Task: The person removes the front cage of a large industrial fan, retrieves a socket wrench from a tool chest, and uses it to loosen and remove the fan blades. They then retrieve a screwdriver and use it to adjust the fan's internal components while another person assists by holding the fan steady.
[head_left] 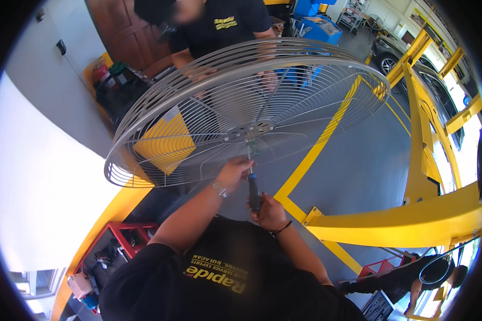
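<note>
Grips one screwdriver (254, 195) by its dark handle with the fingers of the right hand (269, 213), curled closed around it; brings the narrowed fingers of the left hand (234, 174) to its shaft, but cannot tell whether pinching or merely touching it. Wears one wristwatch (218, 189) on the left wrist and one dark bracelet (281, 229) on the right. Reaches both forearms forward from the body, converging near the middle, with the left hand farther out than the right. Points the screwdriver's tip away from the chest, its long axis nearly straight ahead, toward the hub (241, 132) of one large, round wire fan guard (241, 109), tilted. Farther out, faces one co-worker (225, 32) across the guard; has one yellow lift arm (401, 219) at the right and one more person (426, 278) at the lower right.
</note>
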The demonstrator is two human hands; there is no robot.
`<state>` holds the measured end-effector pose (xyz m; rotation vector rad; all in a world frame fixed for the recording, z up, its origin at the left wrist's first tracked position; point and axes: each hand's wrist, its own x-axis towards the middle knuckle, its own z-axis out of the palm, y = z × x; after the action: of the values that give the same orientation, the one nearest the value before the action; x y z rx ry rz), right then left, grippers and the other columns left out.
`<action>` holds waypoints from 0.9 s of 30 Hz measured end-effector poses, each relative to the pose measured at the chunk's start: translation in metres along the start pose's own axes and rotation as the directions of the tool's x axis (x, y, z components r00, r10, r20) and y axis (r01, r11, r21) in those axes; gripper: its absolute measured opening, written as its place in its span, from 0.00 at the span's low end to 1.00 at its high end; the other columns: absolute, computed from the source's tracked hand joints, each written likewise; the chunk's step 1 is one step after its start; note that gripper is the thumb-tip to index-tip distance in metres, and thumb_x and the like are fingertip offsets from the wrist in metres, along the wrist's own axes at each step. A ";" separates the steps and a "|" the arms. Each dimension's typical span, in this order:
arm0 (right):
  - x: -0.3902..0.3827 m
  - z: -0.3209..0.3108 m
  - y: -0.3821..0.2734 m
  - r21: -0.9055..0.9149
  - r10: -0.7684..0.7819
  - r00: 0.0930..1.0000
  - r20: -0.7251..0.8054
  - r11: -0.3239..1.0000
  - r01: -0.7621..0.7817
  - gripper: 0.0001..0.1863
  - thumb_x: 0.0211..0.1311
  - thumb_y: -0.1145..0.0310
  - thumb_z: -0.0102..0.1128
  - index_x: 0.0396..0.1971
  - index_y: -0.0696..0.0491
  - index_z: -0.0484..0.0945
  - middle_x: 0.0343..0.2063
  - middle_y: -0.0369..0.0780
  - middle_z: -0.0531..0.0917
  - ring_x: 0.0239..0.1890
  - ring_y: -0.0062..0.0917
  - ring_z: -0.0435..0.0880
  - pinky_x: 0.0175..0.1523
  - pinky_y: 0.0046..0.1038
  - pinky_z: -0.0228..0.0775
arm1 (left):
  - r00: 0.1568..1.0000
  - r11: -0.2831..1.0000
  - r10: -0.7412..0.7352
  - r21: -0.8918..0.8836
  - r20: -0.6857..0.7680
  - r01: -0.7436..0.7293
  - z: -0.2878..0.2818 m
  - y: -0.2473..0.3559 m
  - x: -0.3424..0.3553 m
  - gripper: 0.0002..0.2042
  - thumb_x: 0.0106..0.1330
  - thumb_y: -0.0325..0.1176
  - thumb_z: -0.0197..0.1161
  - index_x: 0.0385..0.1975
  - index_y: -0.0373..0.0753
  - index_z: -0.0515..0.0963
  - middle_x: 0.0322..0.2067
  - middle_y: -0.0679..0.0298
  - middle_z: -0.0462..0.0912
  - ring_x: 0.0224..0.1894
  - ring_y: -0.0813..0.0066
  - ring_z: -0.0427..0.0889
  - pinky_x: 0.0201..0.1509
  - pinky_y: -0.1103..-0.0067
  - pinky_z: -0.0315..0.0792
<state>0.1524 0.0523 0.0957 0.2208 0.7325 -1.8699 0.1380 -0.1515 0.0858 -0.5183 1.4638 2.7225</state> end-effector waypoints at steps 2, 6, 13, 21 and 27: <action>0.007 -0.008 0.007 -0.011 -0.076 0.997 -0.032 0.997 0.076 0.21 0.72 0.55 0.40 0.47 0.57 0.70 0.36 0.45 0.77 0.32 0.29 0.75 0.36 0.27 0.67 | 1.000 0.999 -0.030 -0.030 -0.009 0.030 0.005 0.003 -0.001 0.12 0.61 0.37 0.67 0.32 0.34 0.78 0.17 0.72 0.68 0.20 0.82 0.64 0.25 0.80 0.61; 0.011 -0.024 0.013 -0.341 -0.268 0.960 -0.077 0.912 0.228 0.19 0.70 0.57 0.49 0.46 0.59 0.73 0.31 0.42 0.79 0.28 0.26 0.73 0.32 0.26 0.65 | 0.993 0.985 -0.050 0.157 -0.110 0.067 0.018 0.011 -0.007 0.13 0.61 0.39 0.69 0.27 0.38 0.75 0.17 0.74 0.66 0.19 0.85 0.61 0.26 0.83 0.59; 0.018 -0.025 0.026 -0.917 -0.673 0.737 -0.064 0.331 0.223 0.27 0.70 0.49 0.46 0.45 0.61 0.75 0.32 0.44 0.81 0.32 0.26 0.79 0.38 0.25 0.70 | 0.970 0.932 0.074 0.362 -0.231 0.015 0.020 0.001 -0.005 0.13 0.61 0.40 0.69 0.25 0.39 0.74 0.17 0.73 0.70 0.18 0.85 0.64 0.23 0.83 0.58; 0.003 -0.010 -0.003 0.013 -0.045 0.999 -0.026 0.999 0.046 0.23 0.66 0.57 0.55 0.51 0.61 0.68 0.35 0.45 0.79 0.31 0.28 0.79 0.38 0.29 0.70 | 0.998 0.998 -0.056 -0.024 0.004 0.056 0.014 0.005 -0.006 0.13 0.60 0.41 0.69 0.29 0.38 0.76 0.17 0.75 0.67 0.21 0.85 0.63 0.26 0.83 0.59; 0.025 -0.021 0.010 -0.942 -0.635 0.765 -0.102 0.309 0.130 0.20 0.62 0.68 0.61 0.50 0.61 0.68 0.32 0.44 0.78 0.32 0.29 0.79 0.37 0.33 0.71 | 0.979 0.939 0.031 0.341 -0.200 0.039 0.019 0.007 -0.011 0.13 0.58 0.40 0.70 0.27 0.37 0.77 0.18 0.72 0.71 0.18 0.84 0.65 0.21 0.83 0.59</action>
<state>0.1471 0.0431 0.0633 -0.2873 2.2558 -1.5487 0.1423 -0.1387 0.1046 -0.7937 1.9286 2.3846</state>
